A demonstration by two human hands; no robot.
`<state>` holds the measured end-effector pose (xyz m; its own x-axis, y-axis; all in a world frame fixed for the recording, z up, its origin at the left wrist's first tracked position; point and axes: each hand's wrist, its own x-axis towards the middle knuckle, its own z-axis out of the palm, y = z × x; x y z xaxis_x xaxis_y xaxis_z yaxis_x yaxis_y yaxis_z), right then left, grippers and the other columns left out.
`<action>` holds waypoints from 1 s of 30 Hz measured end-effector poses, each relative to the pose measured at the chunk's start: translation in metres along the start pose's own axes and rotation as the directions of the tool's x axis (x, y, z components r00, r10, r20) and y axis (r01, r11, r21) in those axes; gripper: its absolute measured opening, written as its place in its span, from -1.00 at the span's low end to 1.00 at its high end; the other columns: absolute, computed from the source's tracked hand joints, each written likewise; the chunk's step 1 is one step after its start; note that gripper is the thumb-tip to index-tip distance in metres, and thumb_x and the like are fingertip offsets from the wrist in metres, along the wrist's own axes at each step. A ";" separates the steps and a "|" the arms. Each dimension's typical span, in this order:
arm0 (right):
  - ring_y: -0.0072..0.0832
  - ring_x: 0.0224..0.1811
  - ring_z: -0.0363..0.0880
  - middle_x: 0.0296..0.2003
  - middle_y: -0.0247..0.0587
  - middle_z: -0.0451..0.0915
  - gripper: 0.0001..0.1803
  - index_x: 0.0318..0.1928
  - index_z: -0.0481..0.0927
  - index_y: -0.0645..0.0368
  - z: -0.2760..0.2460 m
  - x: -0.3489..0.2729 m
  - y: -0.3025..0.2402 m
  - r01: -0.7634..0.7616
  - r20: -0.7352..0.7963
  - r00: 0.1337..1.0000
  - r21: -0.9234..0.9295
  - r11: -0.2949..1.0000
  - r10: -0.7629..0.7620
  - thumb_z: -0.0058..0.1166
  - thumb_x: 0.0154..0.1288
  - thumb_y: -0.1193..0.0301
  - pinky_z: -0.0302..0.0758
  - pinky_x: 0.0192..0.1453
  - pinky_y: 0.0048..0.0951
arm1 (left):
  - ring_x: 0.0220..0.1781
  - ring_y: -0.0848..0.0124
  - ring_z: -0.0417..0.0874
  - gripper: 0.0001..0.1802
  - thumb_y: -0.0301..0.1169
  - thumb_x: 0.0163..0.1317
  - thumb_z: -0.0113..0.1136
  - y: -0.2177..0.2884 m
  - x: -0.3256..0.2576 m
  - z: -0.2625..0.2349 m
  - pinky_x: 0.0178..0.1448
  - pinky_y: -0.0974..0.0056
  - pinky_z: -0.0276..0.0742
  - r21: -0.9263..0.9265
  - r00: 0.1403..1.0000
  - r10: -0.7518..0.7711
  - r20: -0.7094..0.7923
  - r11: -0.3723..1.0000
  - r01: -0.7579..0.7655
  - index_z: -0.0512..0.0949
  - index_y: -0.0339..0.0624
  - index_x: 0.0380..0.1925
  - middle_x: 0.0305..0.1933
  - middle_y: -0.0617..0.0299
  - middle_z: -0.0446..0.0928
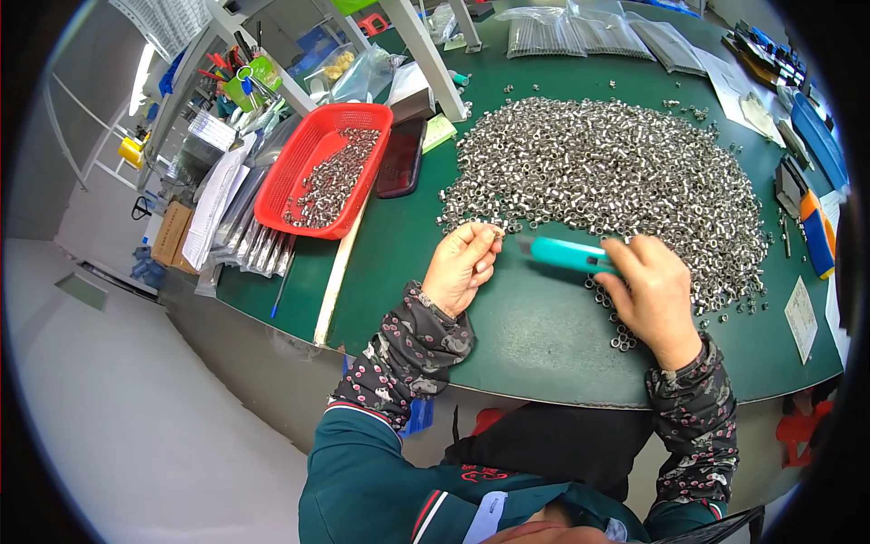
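My left hand [462, 265] rests on the green table mat, its fingertips pinched on a small silver metal sleeve [496, 232] at the near edge of a big heap of the same small silver parts [607, 177]. My right hand [654, 292] grips a teal utility knife [566, 254], whose tip points left toward the left hand's fingers. A few loose silver parts [621, 340] lie just under and beside the right hand.
A red plastic basket [304, 154] with several silver parts stands at the left, a dark phone [401, 156] beside it. Clear bags of metal rods [580, 34] lie at the back. Blue and orange tools [818, 231] and paper slips line the right edge.
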<state>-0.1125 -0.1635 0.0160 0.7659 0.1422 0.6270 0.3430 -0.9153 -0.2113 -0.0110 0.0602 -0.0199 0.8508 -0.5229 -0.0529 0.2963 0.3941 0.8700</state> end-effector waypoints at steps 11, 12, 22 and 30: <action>-0.31 -0.58 0.39 -0.64 -0.23 0.33 -0.74 -0.40 0.47 0.15 0.000 -0.002 -0.001 -0.104 0.048 0.994 0.095 0.990 0.100 0.16 -0.17 0.36 0.31 -0.54 -0.34 | -0.63 0.68 0.21 -0.89 -0.46 0.18 -0.06 -0.001 0.001 0.000 -0.70 0.62 0.09 -0.037 0.999 0.035 0.002 0.999 -0.035 0.38 -0.23 -0.30 -0.44 0.28 0.36; -0.30 -0.58 0.40 -0.63 -0.23 0.34 -0.74 -0.40 0.47 0.16 0.002 -0.002 -0.003 -0.139 0.034 0.990 0.142 0.980 0.135 0.16 -0.16 0.35 0.32 -0.53 -0.34 | -0.63 0.68 0.21 -0.89 -0.45 0.19 -0.07 0.000 0.001 0.001 -0.70 0.62 0.08 -0.038 1.000 0.028 0.002 0.999 -0.028 0.38 -0.22 -0.31 -0.45 0.28 0.36; -0.27 -0.54 0.42 -0.59 -0.20 0.40 -0.68 -0.44 0.42 0.18 0.008 -0.003 -0.008 -0.201 0.052 0.980 0.239 0.950 0.194 0.20 -0.16 0.27 0.32 -0.50 -0.34 | -0.68 0.68 0.15 -0.80 -0.32 0.24 -0.13 0.000 -0.002 0.004 -0.72 0.61 0.03 -0.162 0.998 -0.060 0.034 0.985 0.065 0.37 -0.24 -0.37 -0.52 0.30 0.33; -0.35 -0.61 0.40 -0.67 -0.28 0.35 -0.31 0.02 0.33 0.11 0.013 0.006 -0.027 0.152 0.103 0.979 0.206 0.967 -0.176 0.04 -0.33 0.58 0.35 -0.51 -0.36 | -0.72 0.70 0.15 -0.81 -0.32 0.22 -0.09 -0.001 -0.004 0.015 -0.76 0.61 0.01 -0.110 0.984 -0.162 0.076 0.979 0.170 0.39 -0.24 -0.40 -0.59 0.34 0.30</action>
<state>-0.1095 -0.1331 0.0155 0.7458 0.3389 0.5736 0.5598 -0.7856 -0.2636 -0.0211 0.0508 -0.0133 0.7559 -0.6358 -0.1558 0.4825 0.3803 0.7890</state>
